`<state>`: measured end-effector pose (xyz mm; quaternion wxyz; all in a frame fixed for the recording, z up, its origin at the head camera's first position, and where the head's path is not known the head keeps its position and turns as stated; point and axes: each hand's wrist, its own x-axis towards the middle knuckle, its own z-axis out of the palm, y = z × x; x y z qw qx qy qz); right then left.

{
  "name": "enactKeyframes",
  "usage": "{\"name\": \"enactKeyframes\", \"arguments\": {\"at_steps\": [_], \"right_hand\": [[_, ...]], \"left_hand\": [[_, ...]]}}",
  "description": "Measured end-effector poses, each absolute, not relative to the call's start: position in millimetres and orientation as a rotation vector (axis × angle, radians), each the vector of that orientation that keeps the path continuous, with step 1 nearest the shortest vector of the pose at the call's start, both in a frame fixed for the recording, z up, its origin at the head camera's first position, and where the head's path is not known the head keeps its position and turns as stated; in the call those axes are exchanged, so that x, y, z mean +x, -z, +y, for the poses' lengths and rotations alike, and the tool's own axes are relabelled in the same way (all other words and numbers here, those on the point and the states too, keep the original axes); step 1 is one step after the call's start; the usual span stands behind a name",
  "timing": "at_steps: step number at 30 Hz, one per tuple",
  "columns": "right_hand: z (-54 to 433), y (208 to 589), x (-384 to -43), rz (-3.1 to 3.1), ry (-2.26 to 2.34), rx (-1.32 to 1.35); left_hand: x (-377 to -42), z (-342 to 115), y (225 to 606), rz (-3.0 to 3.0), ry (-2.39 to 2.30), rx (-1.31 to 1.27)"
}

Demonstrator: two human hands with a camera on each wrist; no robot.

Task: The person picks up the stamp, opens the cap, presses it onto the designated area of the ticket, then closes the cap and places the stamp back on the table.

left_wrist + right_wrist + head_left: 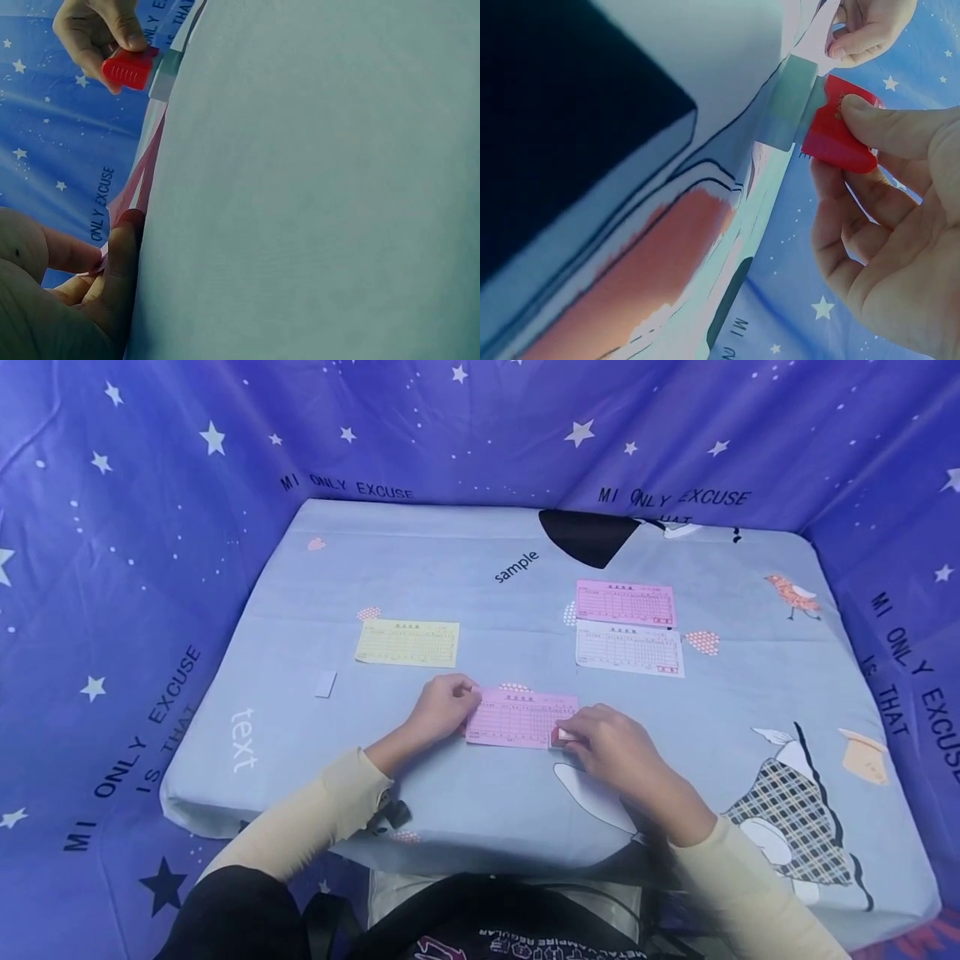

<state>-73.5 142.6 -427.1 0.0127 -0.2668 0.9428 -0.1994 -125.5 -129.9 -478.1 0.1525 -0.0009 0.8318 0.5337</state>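
Note:
A pink printed form slip (510,720) lies on the cloth in front of the person. The left hand (442,706) pinches its left edge between thumb and fingers, and in the left wrist view part of the slip (152,161) bows up from the surface. In the right hand (613,745) is a red-handled stamp (840,124) with a translucent grey base, gripped between thumb and fingers. The stamp's base stands at the slip's lower right corner in the head view. Its printing face is hidden.
A yellow form slip (407,643) lies at the left. A second pink slip (625,602), stamped in red at its lower right, sits just above a white slip (630,649) marked likewise. A small white rectangular piece (326,683) lies left of the yellow slip.

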Motion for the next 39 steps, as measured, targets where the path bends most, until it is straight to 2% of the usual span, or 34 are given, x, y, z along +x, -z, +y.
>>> {"name": "enactKeyframes", "arguments": {"at_steps": [29,39], "right_hand": [[141.7,432.7,-77.3,2.937,0.653,-0.667],[141.1,432.5,-77.0,2.929,0.664,-0.66]], "left_hand": [[-124.5,-127.8,477.4,2.364,-1.521,-0.019],[-124.9,-130.3,472.1,2.383,-1.43,0.07]]}}
